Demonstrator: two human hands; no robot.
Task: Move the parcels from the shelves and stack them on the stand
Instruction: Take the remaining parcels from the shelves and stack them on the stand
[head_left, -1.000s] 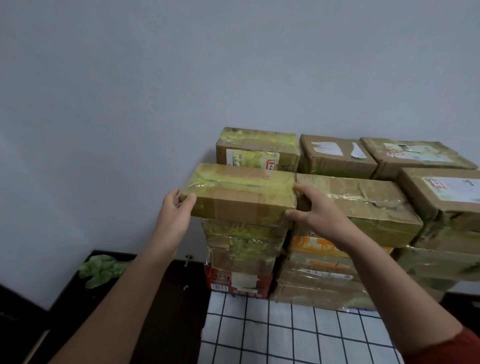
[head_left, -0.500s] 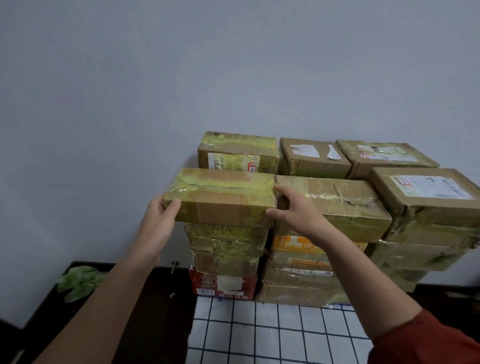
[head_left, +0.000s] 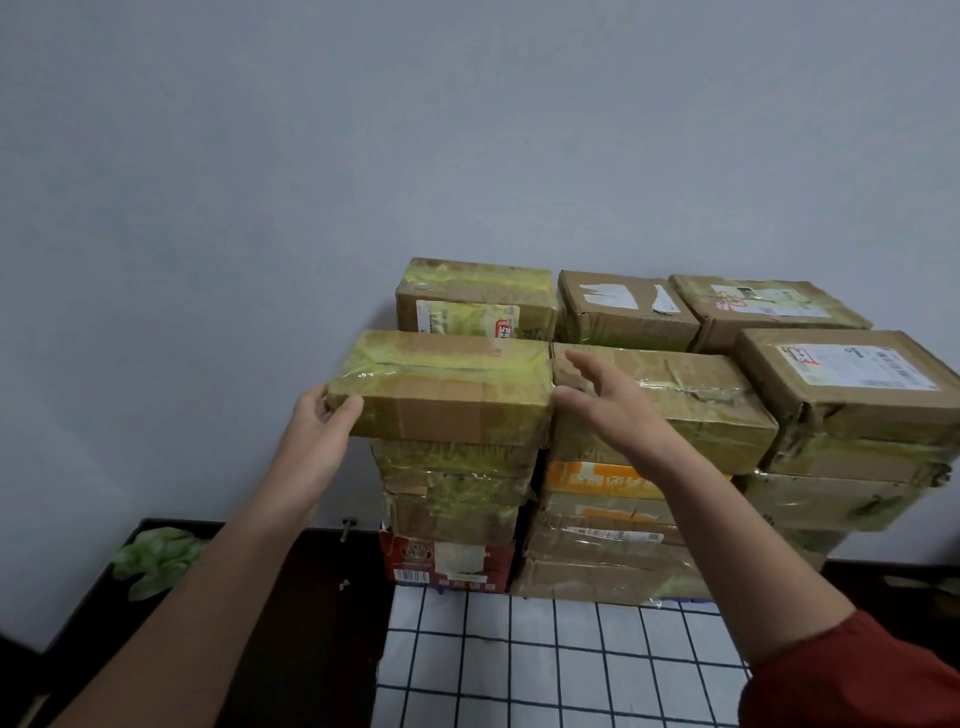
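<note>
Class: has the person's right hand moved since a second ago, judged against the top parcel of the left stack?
Yes. The right hand has come off the right end of the top parcel and shifted right, open, in front of the neighbouring parcel.

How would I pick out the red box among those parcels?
Start at the parcel pile against the grey wall. Follow its front left column down to the bottom. The red box is the only red one, with a barcode.
</note>
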